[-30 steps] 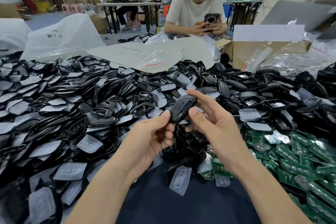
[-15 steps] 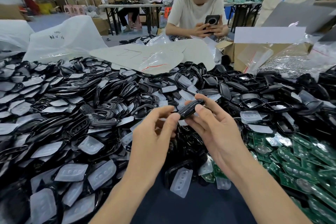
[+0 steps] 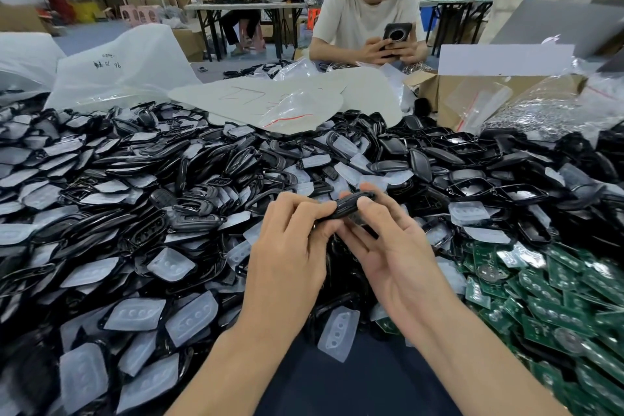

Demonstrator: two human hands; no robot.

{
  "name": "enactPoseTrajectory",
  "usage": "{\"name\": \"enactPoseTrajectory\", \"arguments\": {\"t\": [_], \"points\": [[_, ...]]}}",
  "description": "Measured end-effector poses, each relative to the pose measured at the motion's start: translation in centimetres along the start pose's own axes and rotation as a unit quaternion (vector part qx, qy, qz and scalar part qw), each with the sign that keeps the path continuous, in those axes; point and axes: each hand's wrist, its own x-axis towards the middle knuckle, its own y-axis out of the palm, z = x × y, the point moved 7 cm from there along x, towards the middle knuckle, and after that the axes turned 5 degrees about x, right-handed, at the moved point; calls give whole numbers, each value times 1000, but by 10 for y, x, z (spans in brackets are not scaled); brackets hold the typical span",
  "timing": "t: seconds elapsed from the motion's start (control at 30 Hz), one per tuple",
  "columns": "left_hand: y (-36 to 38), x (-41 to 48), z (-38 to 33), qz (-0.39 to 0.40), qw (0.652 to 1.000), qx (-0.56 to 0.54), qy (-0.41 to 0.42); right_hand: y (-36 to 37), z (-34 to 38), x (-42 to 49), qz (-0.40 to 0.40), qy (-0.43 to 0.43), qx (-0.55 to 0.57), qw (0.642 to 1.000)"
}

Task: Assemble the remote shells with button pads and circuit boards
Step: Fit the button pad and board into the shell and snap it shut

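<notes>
A black remote shell is held edge-on above the table's middle, between both hands. My left hand pinches its left end with fingertips and thumb. My right hand pinches its right end, thumb on top and fingers underneath. Around them lies a deep pile of black shells mixed with translucent button pads. Green circuit boards are heaped at the lower right. What sits inside the held shell is hidden.
A person with a phone sits across the table. Plastic bags lie at the back left, a cardboard box with bagged parts at the back right. Bare dark tabletop shows just in front of me.
The shell has turned from showing its broad face to lying edge-on. Both hands have risen slightly and closed in on its two ends.
</notes>
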Motion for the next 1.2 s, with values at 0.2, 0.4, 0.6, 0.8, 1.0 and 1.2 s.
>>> {"name": "enactPoseTrajectory", "arguments": {"t": [0.2, 0.4, 0.6, 0.8, 1.0, 1.2], "points": [[-2, 1, 1, -18, 1000, -10, -16, 2, -2, -2, -18, -1, 7, 1000], [-4, 1, 1, -35, 999, -6, -26, 0, -5, -1, -29, -1, 9, 1000], [-5, 1, 1, -47, 998, -7, -28, -1, -6, -1, -34, -4, 11, 999], [-6, 1, -2, -62, 998, 3, -28, 0, -7, -1, -24, -4, 12, 1000], [-1, 0, 0, -38, 998, -9, -45, -2, -3, 1, -16, -12, 7, 1000], [8, 1, 8, 34, 993, -47, -105, -7, 1, 8, -21, -8, 25, 999]]}}
